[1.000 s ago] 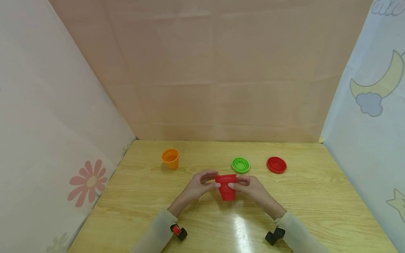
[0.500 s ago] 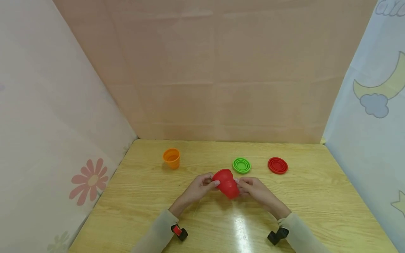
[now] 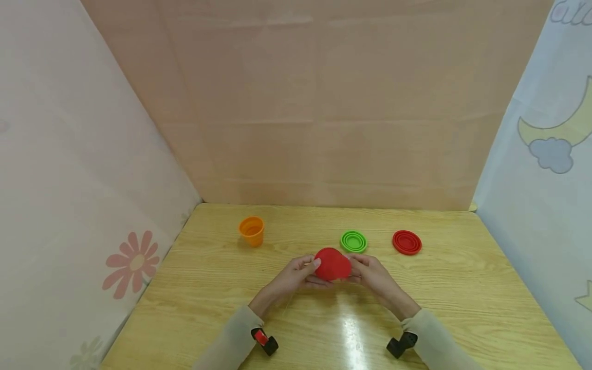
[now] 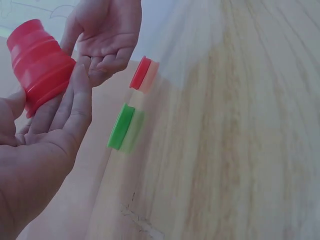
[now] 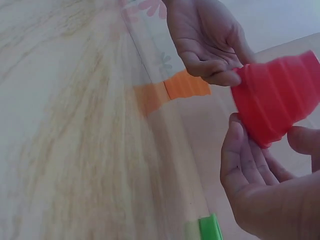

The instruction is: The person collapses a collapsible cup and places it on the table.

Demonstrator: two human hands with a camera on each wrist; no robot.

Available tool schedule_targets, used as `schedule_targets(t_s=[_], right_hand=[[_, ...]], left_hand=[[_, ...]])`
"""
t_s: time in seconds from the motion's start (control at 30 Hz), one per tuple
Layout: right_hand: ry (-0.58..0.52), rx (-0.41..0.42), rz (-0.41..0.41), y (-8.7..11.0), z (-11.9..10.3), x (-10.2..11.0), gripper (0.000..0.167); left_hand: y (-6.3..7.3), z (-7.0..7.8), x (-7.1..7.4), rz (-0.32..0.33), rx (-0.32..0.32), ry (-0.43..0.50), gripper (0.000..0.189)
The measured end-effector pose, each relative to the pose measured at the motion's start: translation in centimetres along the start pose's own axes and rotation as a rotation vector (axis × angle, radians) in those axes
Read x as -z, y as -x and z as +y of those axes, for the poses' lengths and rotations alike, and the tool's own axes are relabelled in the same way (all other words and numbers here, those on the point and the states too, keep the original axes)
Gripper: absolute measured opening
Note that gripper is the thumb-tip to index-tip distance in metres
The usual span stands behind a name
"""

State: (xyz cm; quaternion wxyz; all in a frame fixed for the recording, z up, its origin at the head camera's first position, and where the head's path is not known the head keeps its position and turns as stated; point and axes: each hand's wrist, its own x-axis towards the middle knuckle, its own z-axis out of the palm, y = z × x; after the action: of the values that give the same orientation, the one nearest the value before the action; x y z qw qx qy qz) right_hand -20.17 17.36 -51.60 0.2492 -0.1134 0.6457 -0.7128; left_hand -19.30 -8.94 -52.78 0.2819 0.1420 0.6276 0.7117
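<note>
Red, ridged and tapered, a cup [image 3: 332,264] tilts between the person's two hands, clear of the pale wood-grained table [image 3: 472,293]. The left hand [image 3: 296,274] grips it near its wide end, thumb laid against the side; the right hand [image 3: 373,275] holds it from the opposite side between thumb and fingers. Just beyond the right hand lies a flat, round green disc with concentric rings [image 3: 353,241]; farther to that hand's right, a similar red disc [image 3: 407,242]. Beyond the left hand, to its left, stands a tapered orange cup [image 3: 252,231].
</note>
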Motion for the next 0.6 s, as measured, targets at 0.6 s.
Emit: schedule_targets(t_s=[0.6], right_hand=[[-0.056, -0.095, 0.088, 0.40, -0.18, 0.00, 0.030]], left_hand=[[-0.63, -0.20, -0.91, 0.177, 0.036, 0.184, 0.041]])
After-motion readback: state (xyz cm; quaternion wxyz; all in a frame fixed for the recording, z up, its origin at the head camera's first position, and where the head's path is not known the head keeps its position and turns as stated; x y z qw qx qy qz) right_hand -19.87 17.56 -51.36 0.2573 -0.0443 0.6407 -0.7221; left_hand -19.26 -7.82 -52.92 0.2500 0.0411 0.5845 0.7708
